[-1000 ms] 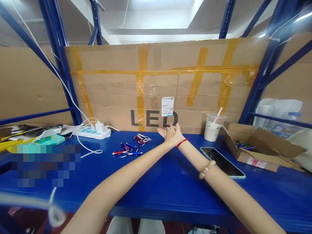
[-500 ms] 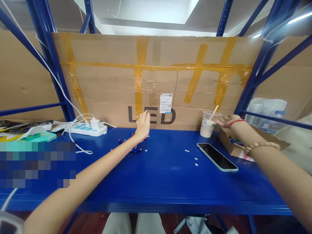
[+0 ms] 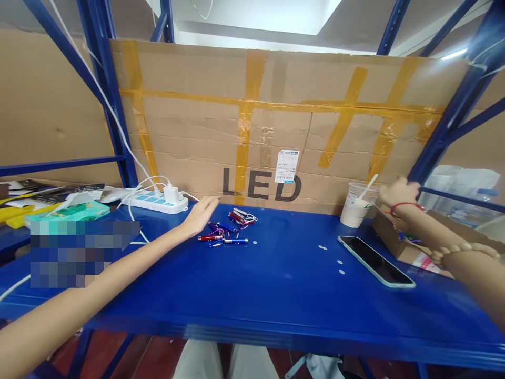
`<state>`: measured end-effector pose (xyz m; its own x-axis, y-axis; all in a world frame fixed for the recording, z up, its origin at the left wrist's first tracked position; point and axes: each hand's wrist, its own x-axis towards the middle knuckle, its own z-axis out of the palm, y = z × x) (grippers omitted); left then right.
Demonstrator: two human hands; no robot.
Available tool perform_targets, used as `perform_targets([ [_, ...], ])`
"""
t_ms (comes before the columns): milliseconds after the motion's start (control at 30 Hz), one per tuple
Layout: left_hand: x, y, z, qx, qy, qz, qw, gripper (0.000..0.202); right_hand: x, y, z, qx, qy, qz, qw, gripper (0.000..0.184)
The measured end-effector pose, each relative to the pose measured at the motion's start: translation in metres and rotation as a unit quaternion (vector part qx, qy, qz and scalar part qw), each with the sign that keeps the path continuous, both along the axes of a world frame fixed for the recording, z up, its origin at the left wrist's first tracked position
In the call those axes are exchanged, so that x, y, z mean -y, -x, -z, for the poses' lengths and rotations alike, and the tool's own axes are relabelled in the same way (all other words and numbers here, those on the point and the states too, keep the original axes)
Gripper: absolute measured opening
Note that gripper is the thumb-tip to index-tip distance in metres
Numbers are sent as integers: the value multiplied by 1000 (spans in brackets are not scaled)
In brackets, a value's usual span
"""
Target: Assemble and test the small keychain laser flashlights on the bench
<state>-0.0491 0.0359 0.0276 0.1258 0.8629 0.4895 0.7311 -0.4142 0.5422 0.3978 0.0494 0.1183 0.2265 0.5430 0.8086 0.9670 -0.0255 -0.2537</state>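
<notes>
My left hand [image 3: 200,215] is just above the blue table, left of a small pile of pen-like metal keychain lights, its fingers stretched out and holding nothing. In the pile, a blue keychain light [image 3: 235,241] and a red one [image 3: 210,238] lie among several others, some with clips or cords. My right hand [image 3: 399,192] is raised over the near-left part of an open cardboard box [image 3: 389,234], close to a plastic cup. Its fingers look curled in; whatever they may hold is hidden. Small colourful items [image 3: 408,238] show inside the box, partly behind my forearm.
A plastic cup with a straw [image 3: 352,210] stands left of the box. A phone [image 3: 374,261] lies in front, near small white discs [image 3: 341,272]. A power strip [image 3: 158,202] with cables and a green packet [image 3: 74,210] sit at left. Cardboard [image 3: 189,142] backs the table [image 3: 252,295].
My left hand has moved left off the keychain lights, uncovering the pile. My right hand has gone from spread fingers beside the cup to a curled shape above the box. The view has shifted left.
</notes>
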Motion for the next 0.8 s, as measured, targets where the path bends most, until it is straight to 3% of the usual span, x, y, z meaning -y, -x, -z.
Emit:
perform_targets([
  [67, 4, 2, 7, -105, 17, 63, 992, 53, -11, 36, 3, 10, 23, -51, 998, 41],
  [133, 6, -2, 15, -192, 53, 96, 975, 58, -21, 82, 16, 56, 87, -157, 982, 34],
  [233, 5, -12, 26, -249, 104, 118, 956, 68, -36, 159, 55, 115, 208, -295, 926, 32],
  [367, 3, -20, 29, -269, 126, 125, 947, 75, -57, 238, 107, 115, 287, -335, 890, 39],
  [467, 3, -13, 27, -272, 116, 141, 945, 79, -69, 268, 124, 115, 307, -377, 866, 37],
  [633, 0, 11, 29, -244, 111, 131, 954, 83, -71, 298, 125, 129, 294, -456, 830, 33],
  [800, -9, 27, 27, -130, 87, 115, 981, 59, -67, 317, 119, 118, 296, -510, 799, 28],
])
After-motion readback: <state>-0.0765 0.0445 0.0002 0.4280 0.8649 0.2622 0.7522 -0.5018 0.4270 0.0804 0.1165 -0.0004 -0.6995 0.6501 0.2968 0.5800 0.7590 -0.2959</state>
